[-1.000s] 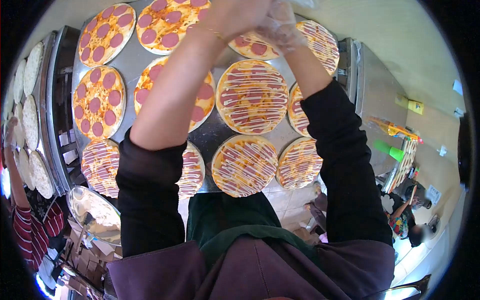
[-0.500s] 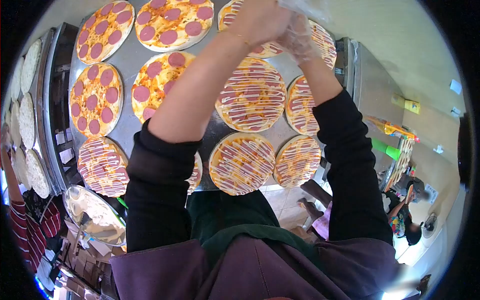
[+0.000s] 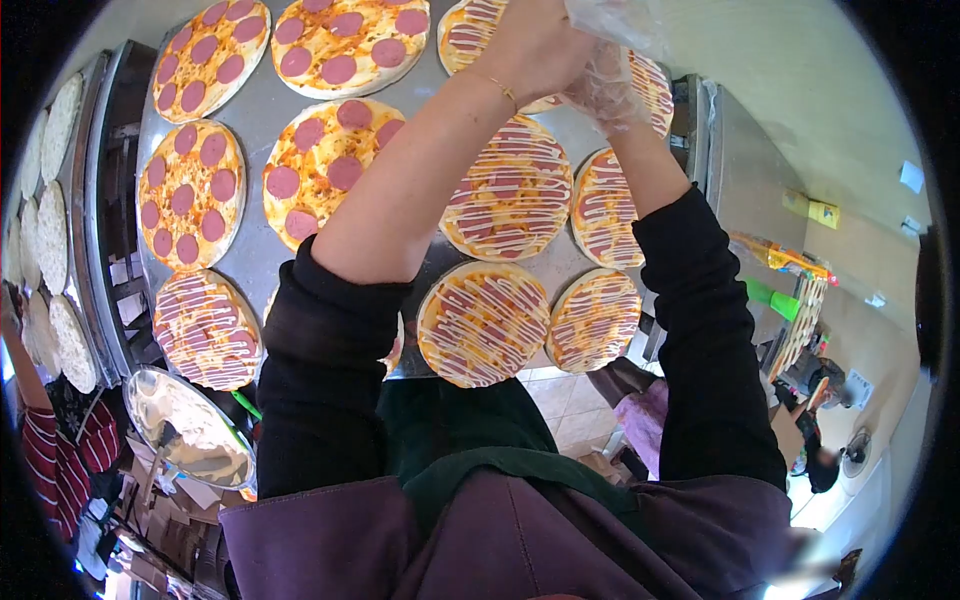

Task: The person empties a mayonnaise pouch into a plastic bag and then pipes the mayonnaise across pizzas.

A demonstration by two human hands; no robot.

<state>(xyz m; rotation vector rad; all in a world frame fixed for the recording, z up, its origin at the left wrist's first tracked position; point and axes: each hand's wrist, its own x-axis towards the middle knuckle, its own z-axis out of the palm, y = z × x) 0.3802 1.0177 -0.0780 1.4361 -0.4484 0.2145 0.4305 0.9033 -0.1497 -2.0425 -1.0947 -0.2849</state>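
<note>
Both my hands are together at the top edge, over the far row of pizzas. My left hand [image 3: 545, 45] is bare, with a thin bracelet at the wrist; its closed fingers are at a piece of clear plastic [image 3: 618, 22], perhaps a bag. My right hand [image 3: 603, 88] is in a clear plastic glove, curled in behind the left, its fingertips hidden. Beneath them, partly covered, lies a pizza with sausage slices and white sauce lines [image 3: 650, 90]. Nearer me is another striped pizza [image 3: 508, 190]. What the right hand grips is hidden.
Several pizzas rest on a metal table [image 3: 255, 190]; those at left, such as one pizza [image 3: 190, 195], mostly lack stripes. A bowl of white sauce [image 3: 190, 425] stands lower left. Pale dough rounds [image 3: 52, 240] lie farther left. Other people are at both sides.
My hands and forearms have shifted slightly to the right, and more of the clear plastic shows. At right, a person in pink has moved.
</note>
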